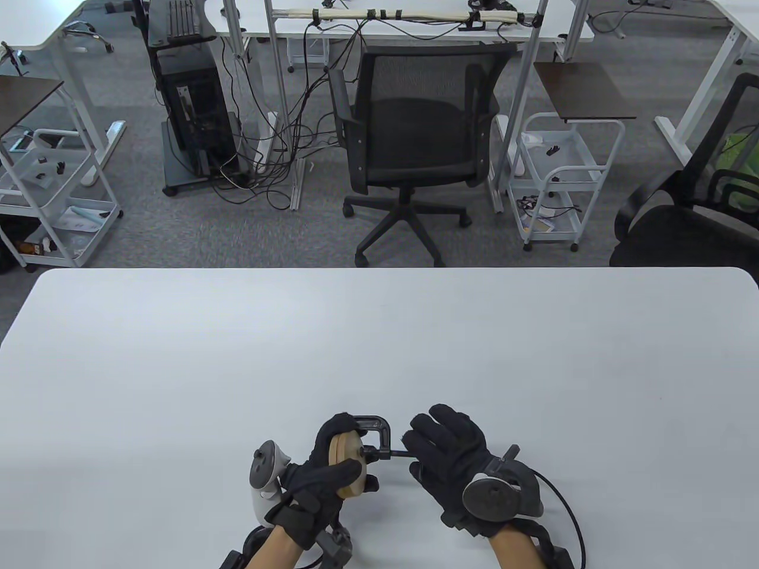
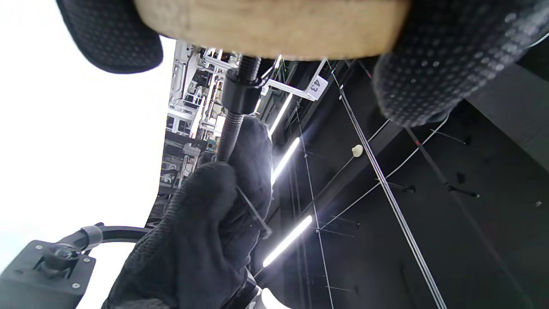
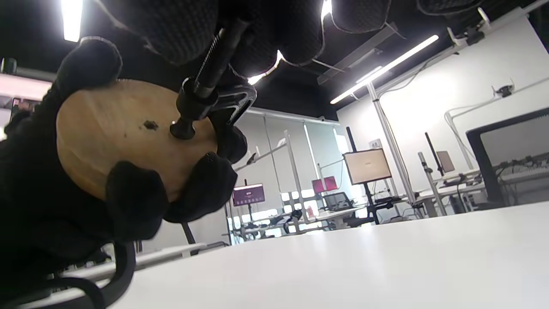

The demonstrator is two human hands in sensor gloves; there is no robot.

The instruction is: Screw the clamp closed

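A black C-clamp (image 1: 377, 431) sits around round wooden discs (image 1: 348, 467) above the white table (image 1: 178, 385), near its front edge. My left hand (image 1: 323, 468) grips the discs, fingers wrapped over their rim. My right hand (image 1: 442, 453) holds the clamp's threaded screw (image 1: 396, 455) at its handle end. In the right wrist view the screw (image 3: 214, 58) runs through the clamp frame (image 3: 227, 105) and its pad (image 3: 182, 131) presses on the disc face (image 3: 111, 133). In the left wrist view the screw (image 2: 233, 128) runs from the disc (image 2: 274, 25) to my right fingers (image 2: 214, 206).
A black office chair (image 1: 415, 136) stands beyond the table's far edge, with white carts (image 1: 563, 178) and desks behind. The tracker (image 1: 267, 474) sits on my left hand's back.
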